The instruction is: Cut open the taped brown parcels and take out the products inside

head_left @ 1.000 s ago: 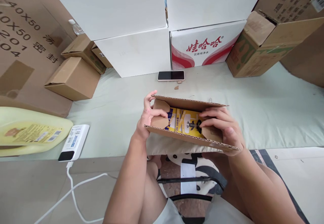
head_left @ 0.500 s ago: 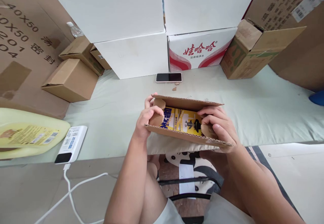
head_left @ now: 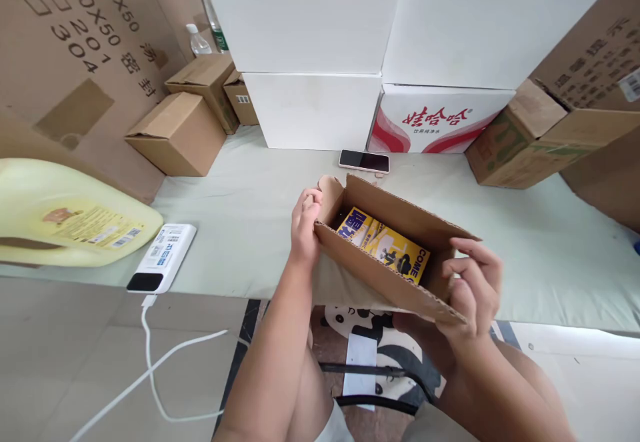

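- Bottom centre of the frame: panda-print mat (head_left: 407, 355) below the desk (head_left: 240, 229) edge, a white cable (head_left: 150, 355) off to its left.
- Centre: open cardboard box (head_left: 385, 275), tilted, held between both hands, long walls slanting down to the right.
- Inside it: yellow packets (head_left: 395, 249) with blue and black print, lying low between the walls.
- Left hand (head_left: 306, 225): fingers bent, pinching the box's left end; thumb hard to make out.
- Right hand (head_left: 473, 282): fingers curled over the right end, gripping its wall.
- Left of frame: white power bank (head_left: 163, 259), black end nearest, just beside a pale yellow jug (head_left: 75, 215) lying on its side.
- Upper centre: phone (head_left: 364, 161) flat on the desk, dark screen up, beyond the box.
- Farther, upper right: brown carton (head_left: 515, 152), flap out, beside a red-and-white box (head_left: 440, 122).
- Upper left: small brown boxes (head_left: 183, 139) against a large printed carton (head_left: 75, 95).
- Top centre: stacked white boxes (head_left: 315, 112).
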Tool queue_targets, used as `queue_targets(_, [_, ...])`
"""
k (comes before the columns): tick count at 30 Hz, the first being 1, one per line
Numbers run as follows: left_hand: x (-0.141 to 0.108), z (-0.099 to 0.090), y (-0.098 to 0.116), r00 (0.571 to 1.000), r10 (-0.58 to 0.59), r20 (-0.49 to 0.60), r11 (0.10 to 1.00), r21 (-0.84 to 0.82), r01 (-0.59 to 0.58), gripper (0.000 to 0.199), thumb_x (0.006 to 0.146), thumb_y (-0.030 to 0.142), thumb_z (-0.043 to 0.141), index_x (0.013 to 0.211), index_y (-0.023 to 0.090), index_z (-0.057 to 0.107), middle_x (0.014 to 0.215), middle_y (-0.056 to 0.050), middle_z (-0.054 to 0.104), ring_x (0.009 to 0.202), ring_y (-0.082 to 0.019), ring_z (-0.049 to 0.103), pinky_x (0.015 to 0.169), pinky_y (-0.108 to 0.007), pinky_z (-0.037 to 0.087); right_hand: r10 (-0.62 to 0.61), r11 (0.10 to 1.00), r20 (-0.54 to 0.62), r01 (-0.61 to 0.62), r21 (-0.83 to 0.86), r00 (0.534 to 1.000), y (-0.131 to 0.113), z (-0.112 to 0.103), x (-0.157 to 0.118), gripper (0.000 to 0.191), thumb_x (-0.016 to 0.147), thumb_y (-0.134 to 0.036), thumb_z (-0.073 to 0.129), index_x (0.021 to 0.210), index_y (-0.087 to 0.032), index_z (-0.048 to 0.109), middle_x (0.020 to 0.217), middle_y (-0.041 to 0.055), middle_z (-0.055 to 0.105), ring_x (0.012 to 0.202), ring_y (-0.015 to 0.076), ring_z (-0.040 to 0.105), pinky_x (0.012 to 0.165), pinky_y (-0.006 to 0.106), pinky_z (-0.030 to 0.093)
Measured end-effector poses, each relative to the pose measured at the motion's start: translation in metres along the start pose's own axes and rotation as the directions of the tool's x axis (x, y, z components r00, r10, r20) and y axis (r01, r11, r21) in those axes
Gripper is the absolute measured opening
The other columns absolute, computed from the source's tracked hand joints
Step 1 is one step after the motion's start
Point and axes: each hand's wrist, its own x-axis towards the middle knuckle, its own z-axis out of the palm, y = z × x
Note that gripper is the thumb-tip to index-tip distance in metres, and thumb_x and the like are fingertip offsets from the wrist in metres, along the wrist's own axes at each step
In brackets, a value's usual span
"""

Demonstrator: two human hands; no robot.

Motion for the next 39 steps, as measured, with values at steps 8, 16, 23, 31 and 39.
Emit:
queue_targets(8, [-0.004,0.0,0.012,0.971,-0.238,-0.022,0.971,-0.029,0.237,0.023,0.061,0.021,0.061,0.079,0.023,0.046,0.069,0.004,0.038,0.059,-0.011,0.037,0.057,-0.024,0.028,-0.356,0.887,0.415,0.443,-0.132,0.837,-0.007,-0.044,0.043,0.014,0.091,-0.01,0.061,0.093,-0.022,0.068,0.117,0.0089,0.071,0.106,0.0257,0.067,0.097,0.044,0.048])
queue_targets(16, [-0.006,-0.002,0.017,0.972,-0.232,-0.022,0.971,0.051,0.233,0.023,0.07,0.024,0.066,0.092,0.024,0.063,0.095,0.0,0.064,0.079,-0.016,0.058,0.068,-0.026,0.045,-0.398,0.828,0.852,0.533,0.174,0.341,-0.053,-0.047,0.114,0.043,0.104,-0.014,0.047,0.062,-0.02,0.051,0.056,-0.0052,0.051,0.052,0.0078,0.051,0.084,0.031,0.047])
queue_targets(23, [-0.004,0.002,0.005,0.973,-0.224,-0.058,0.973,0.041,0.227,0.033,0.071,0.027,0.067,0.104,0.025,0.062,0.108,-0.001,0.068,0.083,-0.017,0.063,0.071,-0.026,0.051,0.072,0.754,0.98,0.633,-0.176,0.187,-0.071,0.0,0.142,0.025,0.093,-0.02,0.059,0.115,-0.024,0.07,0.1,0.0044,0.075,0.069,0.0184,0.069,0.051,0.031,0.04])
queue_targets(31, [-0.002,-0.001,0.003,0.987,-0.148,-0.06,0.976,0.151,0.156,0.032,0.078,0.041,0.07,0.098,0.017,0.076,0.087,-0.004,0.074,0.086,-0.022,0.068,0.078,-0.031,0.053,-0.093,0.859,0.995,0.502,0.101,-0.04,-0.049,0.073,0.142,0.04,0.094,-0.015,0.059,0.134,-0.016,0.063,0.135,0.0122,0.067,0.13,0.0258,0.062,0.112,0.043,0.05])
queue_targets(39, [-0.007,0.002,0.009,0.987,-0.075,-0.141,0.958,0.264,0.111,0.029,0.085,0.034,0.066,0.099,0.014,0.081,0.1,-0.009,0.082,0.1,-0.027,0.075,0.091,-0.037,0.059,-0.149,0.748,0.988,0.65,0.137,-0.036,-0.05,0.066,0.149,0.018,0.095,-0.014,0.055,0.103,-0.015,0.071,0.098,0.0101,0.068,0.093,0.024,0.064,0.093,0.041,0.047])
